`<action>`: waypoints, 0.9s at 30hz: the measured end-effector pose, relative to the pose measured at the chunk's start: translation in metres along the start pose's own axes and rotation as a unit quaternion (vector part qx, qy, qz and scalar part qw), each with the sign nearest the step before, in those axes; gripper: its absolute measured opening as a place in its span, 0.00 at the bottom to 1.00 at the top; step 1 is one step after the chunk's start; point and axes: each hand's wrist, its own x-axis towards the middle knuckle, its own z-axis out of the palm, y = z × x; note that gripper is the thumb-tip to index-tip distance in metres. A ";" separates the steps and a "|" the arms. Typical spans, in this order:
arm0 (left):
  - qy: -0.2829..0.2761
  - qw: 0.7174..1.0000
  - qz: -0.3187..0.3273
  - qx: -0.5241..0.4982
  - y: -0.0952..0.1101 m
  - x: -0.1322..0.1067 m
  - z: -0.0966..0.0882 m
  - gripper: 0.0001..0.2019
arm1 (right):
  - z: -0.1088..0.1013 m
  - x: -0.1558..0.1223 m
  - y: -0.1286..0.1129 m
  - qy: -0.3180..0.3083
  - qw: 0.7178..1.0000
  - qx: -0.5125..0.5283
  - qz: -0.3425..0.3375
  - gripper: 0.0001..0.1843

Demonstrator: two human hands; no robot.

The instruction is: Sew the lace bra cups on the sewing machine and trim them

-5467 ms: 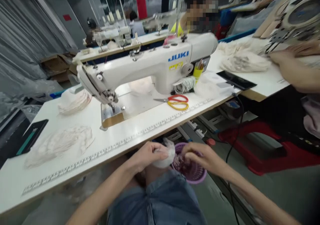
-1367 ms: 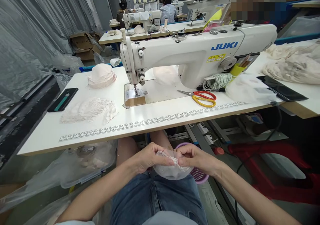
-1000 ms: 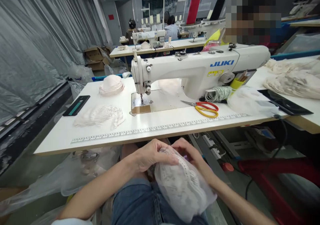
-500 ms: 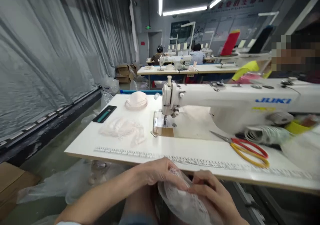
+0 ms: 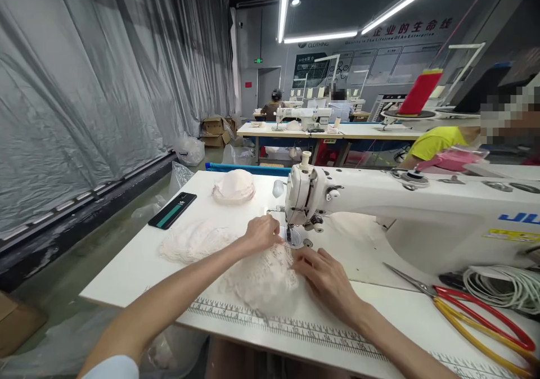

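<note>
lace piece at the needle

hands flat on a white lace fabric piece (image 5: pixel 265 275) lying on the white sewing table (image 5: pixel 126 266), just before the needle foot of the white sewing machine (image 5: pixel 379 210). my left hand (image 5: pixel 261 234) presses its far edge beside the foot, fingers curled down on it. my right hand (image 5: pixel 324 275) holds the near right edge, fingers spread. needle lies straight ahead; left hand is nearer.

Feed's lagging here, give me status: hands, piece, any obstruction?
Left hand and right hand pressing lace piece flat by needle. Scissors lie right, apart.
</note>
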 end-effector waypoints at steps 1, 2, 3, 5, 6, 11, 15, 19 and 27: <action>0.021 1.000 0.003 0.018 0.000 0.003 0.010 0.07 | 0.007 -0.004 0.006 -0.018 1.000 0.005 0.018 0.16; 0.026 0.999 0.012 0.021 -0.001 0.003 0.019 0.07 | 0.013 -0.009 0.010 -0.035 0.999 0.013 0.037 0.15; 0.026 0.999 0.029 0.027 -0.001 0.001 0.028 0.07 | 0.017 -0.013 0.013 -0.046 0.997 0.025 0.054 0.15; 0.016 0.995 0.081 0.055 -0.001 -0.005 0.042 0.07 | 0.021 -0.021 0.015 -0.050 0.994 0.055 0.075 0.13; 0.014 0.991 0.109 0.078 -0.002 -0.008 0.046 0.07 | 0.021 -0.022 0.015 -0.046 0.993 0.068 0.081 0.12; 0.034 0.971 0.184 0.148 -0.009 -0.012 0.053 0.10 | 0.018 -0.017 0.015 -0.047 0.990 0.099 0.085 0.12; 0.055 0.972 0.186 0.130 -0.012 -0.009 0.051 0.09 | 0.017 -0.010 0.017 -0.057 0.989 0.120 0.072 0.12; 0.101 0.960 0.216 0.145 -0.008 -0.014 0.049 0.12 | 0.016 -0.006 0.017 -0.045 0.988 0.130 0.072 0.12; 0.067 0.951 0.241 0.179 -0.012 -0.015 0.053 0.13 | 0.020 -0.009 0.022 -0.060 0.989 0.117 0.061 0.13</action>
